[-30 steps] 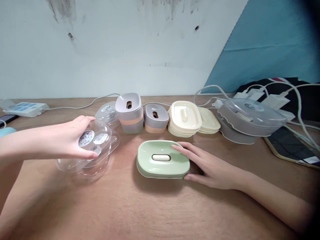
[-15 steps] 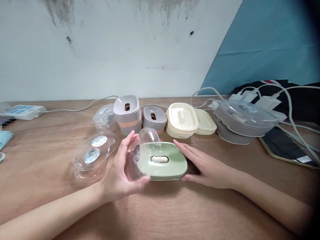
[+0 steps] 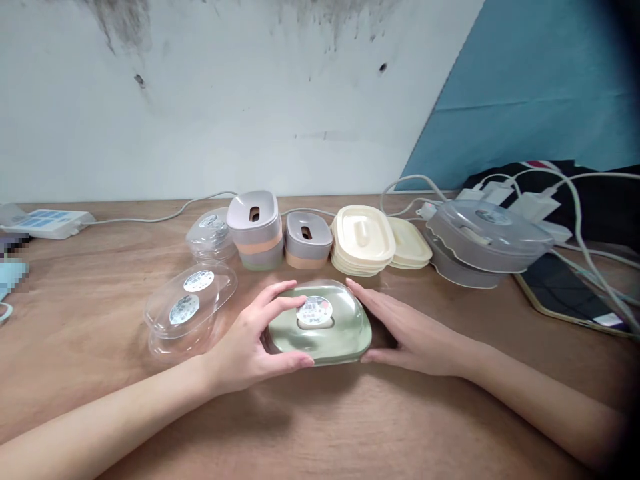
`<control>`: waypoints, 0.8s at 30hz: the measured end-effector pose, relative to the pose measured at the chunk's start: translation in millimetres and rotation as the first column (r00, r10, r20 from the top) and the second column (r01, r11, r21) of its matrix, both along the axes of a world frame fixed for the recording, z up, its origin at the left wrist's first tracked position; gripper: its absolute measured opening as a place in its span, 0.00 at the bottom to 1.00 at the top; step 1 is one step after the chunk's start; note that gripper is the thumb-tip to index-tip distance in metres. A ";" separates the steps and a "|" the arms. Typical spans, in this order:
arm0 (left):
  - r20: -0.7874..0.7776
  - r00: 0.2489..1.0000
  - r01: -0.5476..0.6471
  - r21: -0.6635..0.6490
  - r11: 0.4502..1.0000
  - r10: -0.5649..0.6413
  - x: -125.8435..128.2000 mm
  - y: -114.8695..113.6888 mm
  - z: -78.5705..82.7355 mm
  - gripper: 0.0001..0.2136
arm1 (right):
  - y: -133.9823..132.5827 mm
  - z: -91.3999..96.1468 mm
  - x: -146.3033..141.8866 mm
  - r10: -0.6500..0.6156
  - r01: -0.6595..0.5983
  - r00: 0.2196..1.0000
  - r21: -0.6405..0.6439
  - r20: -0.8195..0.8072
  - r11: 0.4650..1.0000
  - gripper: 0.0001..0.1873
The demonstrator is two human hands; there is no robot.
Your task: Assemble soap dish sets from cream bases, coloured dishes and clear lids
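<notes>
Over a wooden tabletop (image 3: 400,427), the left hand (image 3: 247,347) grips a clear plastic cover (image 3: 345,299) at one end while the right hand (image 3: 415,327) clasps the opposite end of the oblong green lid (image 3: 340,337) beneath it, between both hands.

Box (image 3: 353,337) lying between left hand (image 3: 255,347) and right hand (image 3: 413,333) on the table (image 3: 350,433), other wares standing in a row behind.
The cover (image 3: 314,310) is resting on the box; the left hand is curving around its left end, the right hand around its right end. Left of the left hand, front covers (image 3: 185,310) are lying, with rear covers (image 3: 209,230) sitting behind them. Rightward from these, the left tub (image 3: 260,243), right tub (image 3: 309,243), near lids (image 3: 364,233), far lids (image 3: 411,243) and cases (image 3: 493,230) are following in order. Chargers (image 3: 533,207) are sitting behind the cases; the phone (image 3: 565,287) is lying to their right front.
</notes>
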State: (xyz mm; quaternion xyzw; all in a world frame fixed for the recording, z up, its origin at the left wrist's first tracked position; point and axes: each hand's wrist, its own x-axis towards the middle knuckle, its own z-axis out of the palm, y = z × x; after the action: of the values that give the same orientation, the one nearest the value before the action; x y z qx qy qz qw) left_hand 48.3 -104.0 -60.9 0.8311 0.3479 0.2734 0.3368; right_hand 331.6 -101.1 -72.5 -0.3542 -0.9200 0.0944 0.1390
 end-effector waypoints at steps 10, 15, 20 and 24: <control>-0.186 0.978 0.115 0.112 0.987 -0.093 -2.2 1.6 -0.1 0.32 | 0.7 -0.6 1.4 -0.081 0.051 0.984 -0.177 -0.162 0.983 0.46; -0.211 0.973 0.133 0.180 0.975 -0.094 -1.3 7.2 5.7 0.31 | 2.8 -3.0 0.9 -0.086 0.045 0.975 -0.194 -0.205 0.980 0.46; -0.222 0.973 0.088 0.112 0.990 -0.062 -0.6 6.0 15.7 0.31 | 2.5 -2.7 -0.2 -0.093 0.056 0.974 -0.179 -0.207 0.982 0.46; -0.234 0.972 0.048 0.117 0.992 -0.020 2.0 0.9 13.4 0.31 | 2.6 -4.5 0.3 -0.104 0.073 0.978 -0.170 -0.180 0.983 0.48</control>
State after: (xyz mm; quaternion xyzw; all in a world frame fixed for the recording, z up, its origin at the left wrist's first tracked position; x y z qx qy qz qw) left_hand 50.3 -103.1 -47.5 0.8823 0.3532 0.1891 0.2471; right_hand 331.9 -98.6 -77.0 -0.3944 -0.8753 0.1958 0.2000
